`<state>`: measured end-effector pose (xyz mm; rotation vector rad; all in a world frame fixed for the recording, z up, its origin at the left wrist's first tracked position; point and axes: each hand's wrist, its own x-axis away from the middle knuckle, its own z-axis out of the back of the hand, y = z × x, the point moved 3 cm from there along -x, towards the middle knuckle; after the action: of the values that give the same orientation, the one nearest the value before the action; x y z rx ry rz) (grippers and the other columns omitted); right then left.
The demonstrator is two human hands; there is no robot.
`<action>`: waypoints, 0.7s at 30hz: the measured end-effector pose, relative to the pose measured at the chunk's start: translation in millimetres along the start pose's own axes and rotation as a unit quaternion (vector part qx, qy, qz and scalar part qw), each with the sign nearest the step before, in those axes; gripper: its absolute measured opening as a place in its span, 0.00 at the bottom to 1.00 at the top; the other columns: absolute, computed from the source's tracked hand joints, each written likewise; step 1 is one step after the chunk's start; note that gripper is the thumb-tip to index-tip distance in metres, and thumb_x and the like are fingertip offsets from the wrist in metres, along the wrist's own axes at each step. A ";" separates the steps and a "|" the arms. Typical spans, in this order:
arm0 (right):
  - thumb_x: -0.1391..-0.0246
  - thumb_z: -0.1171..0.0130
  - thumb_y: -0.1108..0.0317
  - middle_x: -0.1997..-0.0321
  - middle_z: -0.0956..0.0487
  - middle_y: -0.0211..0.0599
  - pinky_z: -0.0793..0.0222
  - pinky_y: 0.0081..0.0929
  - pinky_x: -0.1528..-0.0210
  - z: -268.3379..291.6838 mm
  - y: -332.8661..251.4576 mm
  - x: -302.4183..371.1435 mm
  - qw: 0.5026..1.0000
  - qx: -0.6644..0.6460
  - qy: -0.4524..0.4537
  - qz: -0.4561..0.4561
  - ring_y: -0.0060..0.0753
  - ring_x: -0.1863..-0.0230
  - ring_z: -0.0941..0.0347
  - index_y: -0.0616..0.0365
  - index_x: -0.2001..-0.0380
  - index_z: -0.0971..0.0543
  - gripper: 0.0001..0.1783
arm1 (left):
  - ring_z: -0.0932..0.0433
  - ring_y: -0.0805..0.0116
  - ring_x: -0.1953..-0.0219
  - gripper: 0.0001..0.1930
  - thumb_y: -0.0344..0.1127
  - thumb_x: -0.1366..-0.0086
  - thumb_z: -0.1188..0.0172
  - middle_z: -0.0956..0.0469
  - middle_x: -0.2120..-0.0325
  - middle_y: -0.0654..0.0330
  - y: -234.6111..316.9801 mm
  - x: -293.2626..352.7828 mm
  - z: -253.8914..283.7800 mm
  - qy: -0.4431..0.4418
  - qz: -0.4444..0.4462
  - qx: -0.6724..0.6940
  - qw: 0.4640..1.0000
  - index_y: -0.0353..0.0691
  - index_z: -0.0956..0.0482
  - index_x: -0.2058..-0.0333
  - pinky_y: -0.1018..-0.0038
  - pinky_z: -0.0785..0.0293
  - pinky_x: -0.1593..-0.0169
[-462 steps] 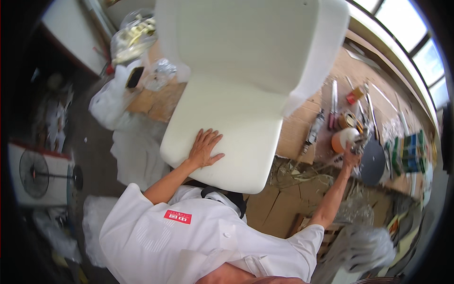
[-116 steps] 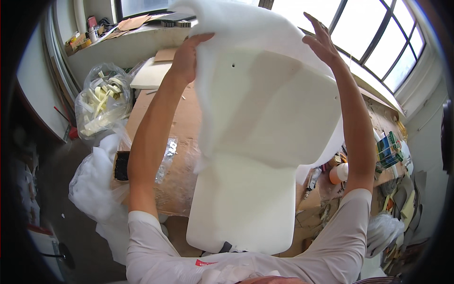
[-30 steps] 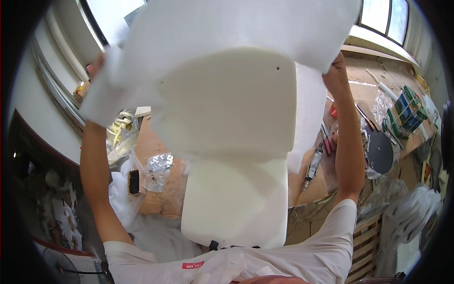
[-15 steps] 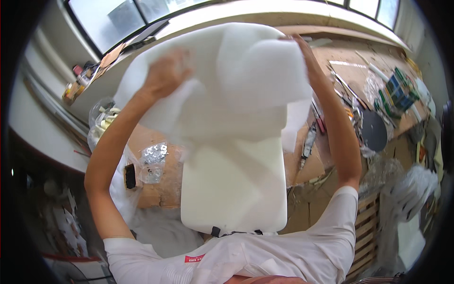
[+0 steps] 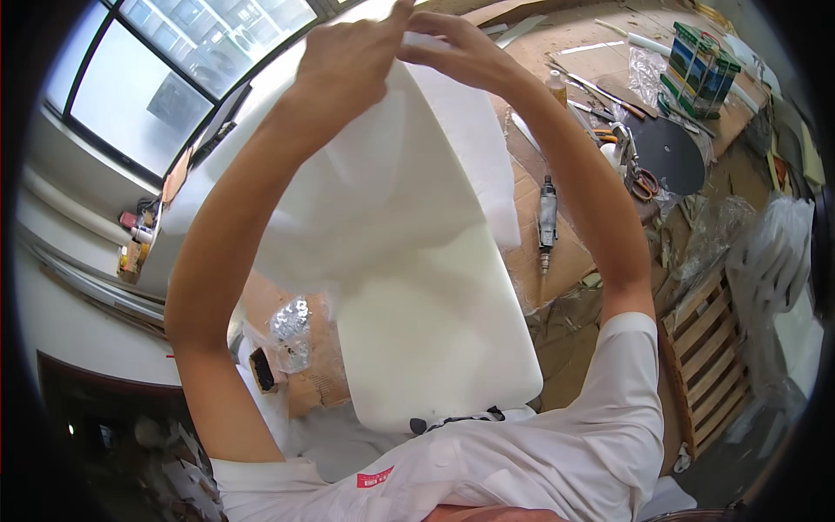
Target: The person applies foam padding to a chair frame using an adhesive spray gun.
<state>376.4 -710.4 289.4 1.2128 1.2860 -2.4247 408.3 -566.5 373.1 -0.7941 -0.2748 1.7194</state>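
Observation:
A long white panel (image 5: 439, 348) with rounded corners lies on the bench, its near end by my body. Over its far part spreads a thin, translucent white foam sheet (image 5: 348, 191), with a loose flap (image 5: 474, 130) hanging along the right side. My left hand (image 5: 352, 61) is closed at the sheet's far edge, fingertips partly out of sight. Meeting it there, my right hand (image 5: 457, 52) pinches a white edge of the sheet between thumb and fingers. Black straps (image 5: 457, 419) show at the panel's near end.
A pneumatic tool (image 5: 546, 222) lies right of the panel, near scissors (image 5: 644, 184), a black disc (image 5: 670, 157) and a green strapped bundle (image 5: 700, 70). Clear plastic bags (image 5: 291, 326) and a black-bristled brush (image 5: 261, 370) lie left. A wooden pallet (image 5: 709, 365) stands lower right.
My hands, apart at either side of the sheet before, have come together at its far edge. The sheet's raised folds have dropped flatter. The view has tilted.

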 end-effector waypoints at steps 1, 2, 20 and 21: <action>0.53 0.36 0.49 0.56 0.22 0.49 0.33 0.36 0.48 10.1 13.0 12.7 0.993 0.106 0.038 0.038 0.41 0.48 0.28 0.60 0.51 0.27 0.32 | 0.20 0.58 0.63 0.24 0.25 0.46 0.43 0.21 0.64 0.56 -6.0 3.2 -2.4 0.000 -0.024 -0.010 1.000 0.43 0.30 0.48 0.65 0.24 0.63; 0.53 0.34 0.50 0.54 0.22 0.48 0.33 0.37 0.46 23.5 28.2 26.5 0.971 0.216 0.078 0.071 0.37 0.46 0.29 0.62 0.47 0.30 0.36 | 0.19 0.61 0.62 0.19 0.24 0.48 0.41 0.21 0.67 0.60 -8.8 0.7 -7.2 0.004 -0.050 -0.016 0.999 0.41 0.26 0.54 0.66 0.25 0.62; 0.53 0.46 0.76 0.72 0.22 0.48 0.27 0.41 0.64 -61.6 -15.8 96.0 0.955 0.287 -0.072 0.038 0.51 0.68 0.23 0.62 0.63 0.29 0.11 | 0.24 0.59 0.60 0.10 0.21 0.51 0.46 0.26 0.66 0.59 -51.3 28.0 -69.1 0.086 -0.125 -0.009 0.988 0.39 0.21 0.71 0.63 0.25 0.60; 0.52 0.46 0.75 0.73 0.21 0.48 0.27 0.41 0.64 -81.6 -20.2 89.7 0.940 0.326 -0.097 0.035 0.49 0.67 0.23 0.61 0.67 0.26 0.07 | 0.24 0.60 0.60 0.09 0.21 0.51 0.46 0.26 0.66 0.59 -48.0 23.5 -70.1 0.056 -0.109 -0.017 0.992 0.39 0.20 0.73 0.64 0.25 0.59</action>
<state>355.6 -616.1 213.1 1.0615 0.3702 -2.9250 487.0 -545.2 339.6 -0.8505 -0.3045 1.4634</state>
